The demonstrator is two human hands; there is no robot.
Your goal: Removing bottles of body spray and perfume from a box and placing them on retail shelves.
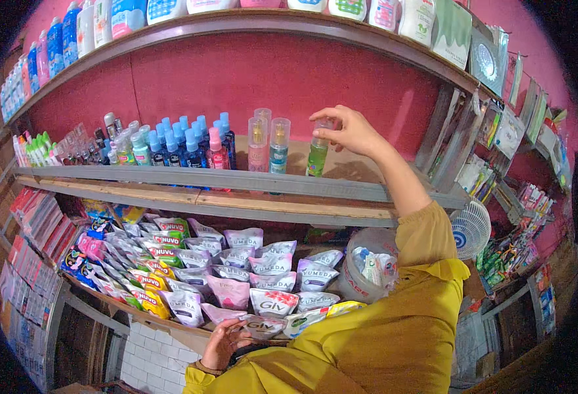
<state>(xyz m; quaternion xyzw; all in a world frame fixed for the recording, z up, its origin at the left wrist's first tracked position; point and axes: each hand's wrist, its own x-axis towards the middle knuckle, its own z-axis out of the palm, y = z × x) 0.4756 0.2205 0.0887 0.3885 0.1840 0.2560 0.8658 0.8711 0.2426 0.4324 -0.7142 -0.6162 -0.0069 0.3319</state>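
My right hand (350,130) reaches up to the middle shelf, its fingers around the clear cap of a green spray bottle (316,158), which is upright. To the left of it on that shelf stand a teal spray bottle (279,147) and a pink spray bottle (258,152) with clear caps, another capped bottle partly behind them. Down at the front edge of the lower shelf is my left hand (225,342), fingers slightly curled and apart, beside a white Giv pouch (264,326). Whether its fingertips touch the pouch cannot be told.
Blue-capped bottles (191,150) and a pink-capped bottle (216,150) stand farther left behind the metal shelf rail (269,180). Rows of Yumeda pouches (316,275) and Nuvo pouches (148,280) fill the lower shelf. A translucent bucket (355,273) and a white fan (471,229) are at right.
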